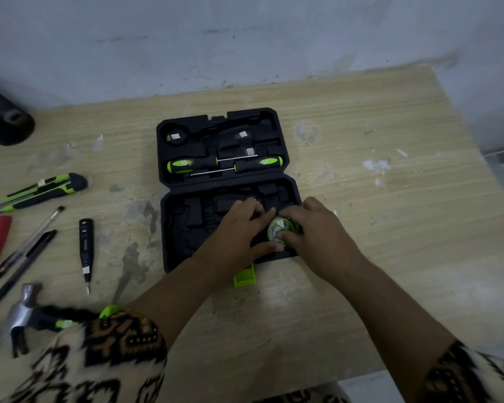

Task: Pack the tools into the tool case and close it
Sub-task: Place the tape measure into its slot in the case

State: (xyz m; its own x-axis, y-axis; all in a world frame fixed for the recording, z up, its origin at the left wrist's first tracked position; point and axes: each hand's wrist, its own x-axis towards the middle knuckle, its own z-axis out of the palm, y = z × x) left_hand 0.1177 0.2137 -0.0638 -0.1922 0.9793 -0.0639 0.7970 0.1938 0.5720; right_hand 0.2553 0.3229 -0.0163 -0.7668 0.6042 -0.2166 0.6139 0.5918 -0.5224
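R hand (322, 232) on tape measure (276, 227) in case (166, 228)

Wooden table (361, 228), open tool case (192, 234), hammer (21, 312), utility knife (44, 191)

1 head-worn wide-angle view looks steeply down, close over the tool case (175, 222) on the table (390, 228); wall (245, 39) beyond.
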